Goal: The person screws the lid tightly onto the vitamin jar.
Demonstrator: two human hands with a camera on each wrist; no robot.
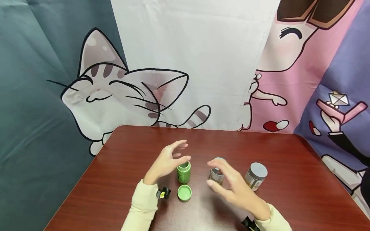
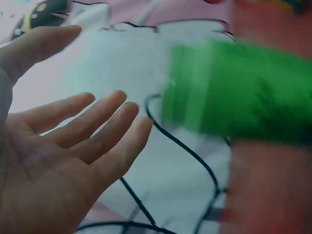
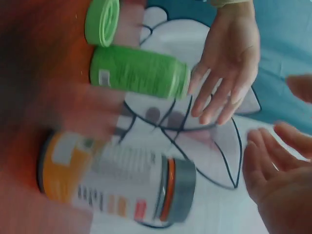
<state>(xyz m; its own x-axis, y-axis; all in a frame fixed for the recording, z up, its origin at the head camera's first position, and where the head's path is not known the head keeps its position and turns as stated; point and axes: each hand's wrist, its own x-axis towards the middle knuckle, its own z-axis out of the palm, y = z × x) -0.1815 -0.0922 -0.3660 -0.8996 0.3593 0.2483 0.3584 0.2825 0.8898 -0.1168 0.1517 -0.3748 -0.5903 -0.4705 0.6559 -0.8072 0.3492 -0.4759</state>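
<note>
An uncapped green jar [image 1: 184,174] stands upright on the table, its green lid [image 1: 184,193] lying just in front. My left hand [image 1: 165,161] hovers beside the jar's mouth with fingers spread; the left wrist view shows the hand [image 2: 73,151] apart from the blurred green jar [image 2: 239,92]. My right hand [image 1: 235,189] is raised, holding nothing, and partly covers a grey-lidded jar [image 1: 216,176]. In the right wrist view, my right hand [image 3: 282,170] is apart from an orange-and-white jar [image 3: 117,180] with a grey lid.
Another grey-lidded jar [image 1: 255,175] stands to the right, beyond my right hand. The reddish-brown table [image 1: 115,179] ends at a far edge in front of cloth hangings [image 1: 188,41] with cartoon drawings. Small black devices are strapped to both wrists.
</note>
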